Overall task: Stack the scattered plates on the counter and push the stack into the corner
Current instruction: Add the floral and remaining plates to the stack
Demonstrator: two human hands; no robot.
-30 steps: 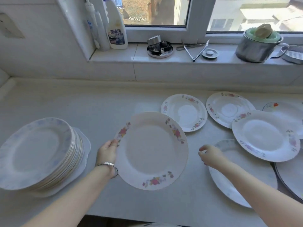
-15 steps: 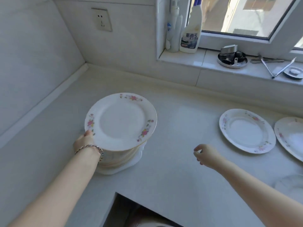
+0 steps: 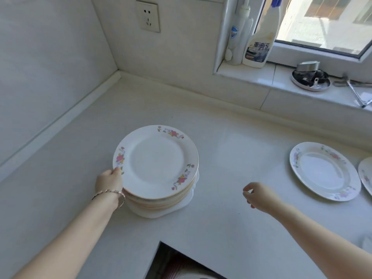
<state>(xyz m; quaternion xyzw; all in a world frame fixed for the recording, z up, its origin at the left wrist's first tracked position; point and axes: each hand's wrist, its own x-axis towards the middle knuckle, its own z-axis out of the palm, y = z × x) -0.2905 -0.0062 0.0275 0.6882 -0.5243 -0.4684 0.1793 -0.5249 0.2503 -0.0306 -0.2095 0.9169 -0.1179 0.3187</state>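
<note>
- Near edge of the counter: white, plain, with a dark cutout at the bottom; what's inside it is too dim to make out.
- Left hand: fingers curled round the near-left rim of the top plate, thumb on the rim. Bracelet on the wrist.
- Stack of plates: mid-counter, left of centre, well short of the far-left corner. Top plate has a floral rim and sits a bit off-centre; bottom one is a wider white plate. Count of plates not readable.
- Right hand: hovering over bare counter, fingers loosely curled, holding nothing.
- Loose plate: flat near the right edge of the counter; a second one beside it is cut off by the frame.
- Far side: tiled walls meet at the corner, wall socket above.
- Window sill: spray bottle, pump bottle, small round tin with unclear dark contents, tongs cut off at right.
</note>
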